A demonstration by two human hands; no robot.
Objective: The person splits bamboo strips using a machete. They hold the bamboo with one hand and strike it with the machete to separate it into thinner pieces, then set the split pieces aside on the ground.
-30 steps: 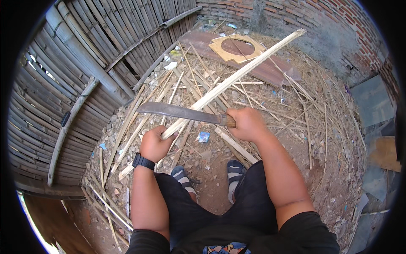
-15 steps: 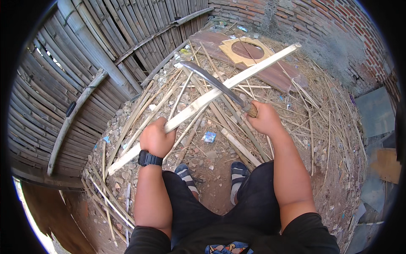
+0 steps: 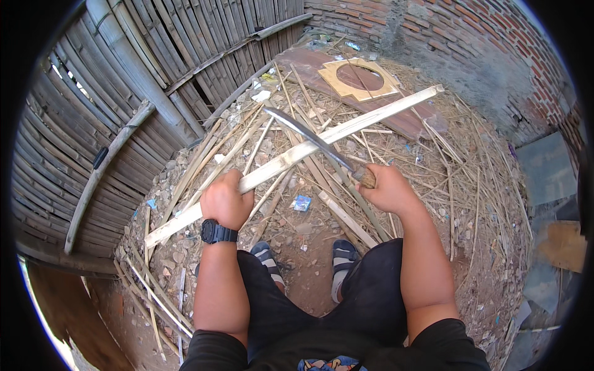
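My left hand (image 3: 226,199), a dark watch on its wrist, is closed around a long pale bamboo strip (image 3: 362,121). The strip slants from the lower left, past the fist, up to the far right. In my right hand (image 3: 387,188) is the wooden handle of a machete (image 3: 306,132), gripped with wrapped fingers. Its dark curved blade crosses over the middle of the strip and points to the far left. Whether the blade's edge touches the strip I cannot tell.
Loose bamboo sticks (image 3: 346,217) and straw litter the rubbly ground around my feet. Beyond them a brown board (image 3: 405,122) lies under a yellowish panel (image 3: 334,74) with a round hole. A bamboo wall (image 3: 59,145) stands left, a brick wall (image 3: 476,43) far right.
The strip's far end has dipped a little, and it now slants less steeply. The machete's tip has come slightly nearer. Both hands keep their grips.
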